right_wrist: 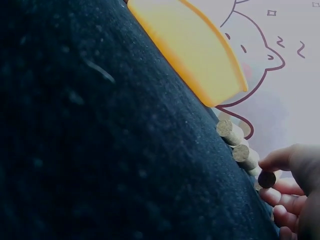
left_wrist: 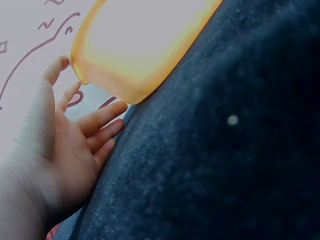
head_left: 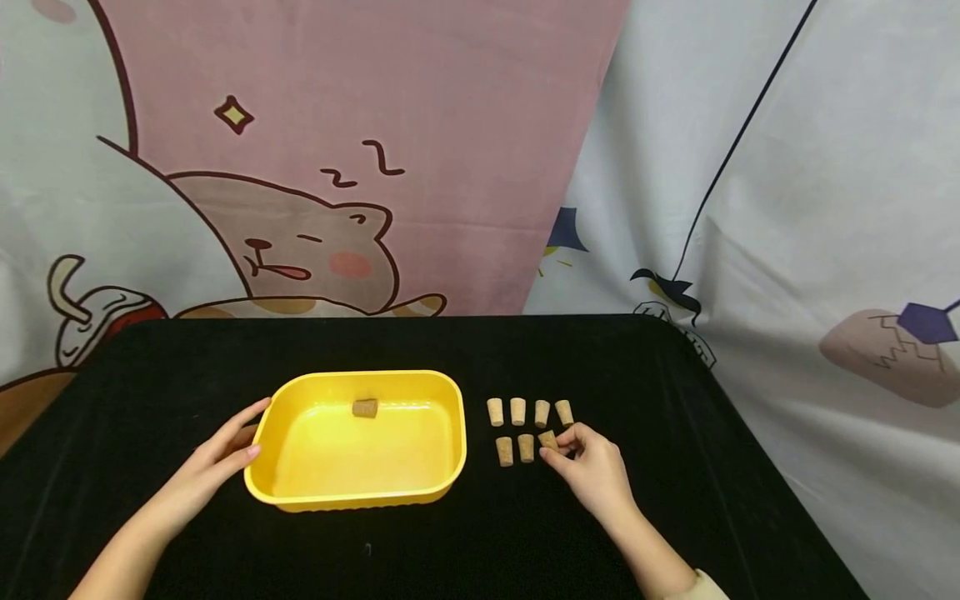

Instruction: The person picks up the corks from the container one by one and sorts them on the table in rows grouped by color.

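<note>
My right hand (head_left: 597,471) pinches a tapered cork stopper (head_left: 548,439) between thumb and forefinger, at the right end of the nearer row. In the right wrist view the dark round end of this cork (right_wrist: 266,179) shows between the fingertips. Two other corks (head_left: 505,452) stand in that row, and several more (head_left: 517,412) form the row behind. At the left end of a yellow plastic tray (head_left: 356,502), my left hand (head_left: 213,465) rests its extended fingertips on the rim and side. Inside the tray, near its far wall, one cork (head_left: 365,408) lies on its side.
A black cloth (head_left: 360,554) covers the table under everything. Behind it hangs a printed curtain (head_left: 480,125) with cartoon animals, folding round to the right side. The tray stands left of the cork rows, with a narrow strip of cloth between.
</note>
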`<state>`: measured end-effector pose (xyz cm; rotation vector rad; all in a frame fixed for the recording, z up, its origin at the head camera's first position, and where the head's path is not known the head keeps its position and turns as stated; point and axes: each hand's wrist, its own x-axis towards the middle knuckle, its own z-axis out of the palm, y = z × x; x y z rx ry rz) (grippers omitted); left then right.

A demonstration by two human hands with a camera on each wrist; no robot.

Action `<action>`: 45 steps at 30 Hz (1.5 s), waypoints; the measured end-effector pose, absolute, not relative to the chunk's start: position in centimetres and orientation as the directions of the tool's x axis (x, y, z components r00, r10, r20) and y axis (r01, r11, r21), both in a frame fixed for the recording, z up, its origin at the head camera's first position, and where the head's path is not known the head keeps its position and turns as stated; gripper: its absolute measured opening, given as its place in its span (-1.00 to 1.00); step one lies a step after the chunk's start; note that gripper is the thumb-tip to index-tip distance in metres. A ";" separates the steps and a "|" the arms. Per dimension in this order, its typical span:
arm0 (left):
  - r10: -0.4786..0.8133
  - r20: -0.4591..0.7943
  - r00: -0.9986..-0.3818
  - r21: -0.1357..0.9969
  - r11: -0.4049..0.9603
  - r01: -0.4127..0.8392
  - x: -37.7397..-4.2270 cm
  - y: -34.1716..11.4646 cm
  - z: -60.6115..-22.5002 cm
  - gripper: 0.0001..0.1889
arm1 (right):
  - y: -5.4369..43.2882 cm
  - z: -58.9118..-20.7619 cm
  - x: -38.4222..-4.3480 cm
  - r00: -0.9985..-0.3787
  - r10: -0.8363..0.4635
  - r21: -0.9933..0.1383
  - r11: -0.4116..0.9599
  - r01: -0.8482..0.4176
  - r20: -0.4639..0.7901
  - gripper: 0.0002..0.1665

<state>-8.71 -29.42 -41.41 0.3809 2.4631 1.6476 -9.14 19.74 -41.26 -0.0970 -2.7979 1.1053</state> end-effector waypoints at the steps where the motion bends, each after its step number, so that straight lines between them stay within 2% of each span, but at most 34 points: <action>1: 0.292 0.013 -0.956 0.923 0.365 0.123 -8.7 -29.4 -41.4 -0.40 | 19.7 -41.3 -9.2 -0.989 0.112 -0.682 0.731 0.017 0.095 -0.76; 17: 0.296 0.022 -0.955 0.922 0.362 0.134 -8.6 -29.5 -41.3 -0.41 | 19.5 -42.0 -9.2 -0.982 0.152 -0.668 0.743 0.040 0.110 -0.71; 45: 0.290 0.020 -0.957 0.922 0.365 0.130 -8.7 -29.4 -41.5 -0.41 | 19.2 -41.4 -8.9 -0.984 0.139 -0.610 0.791 0.041 0.113 -0.61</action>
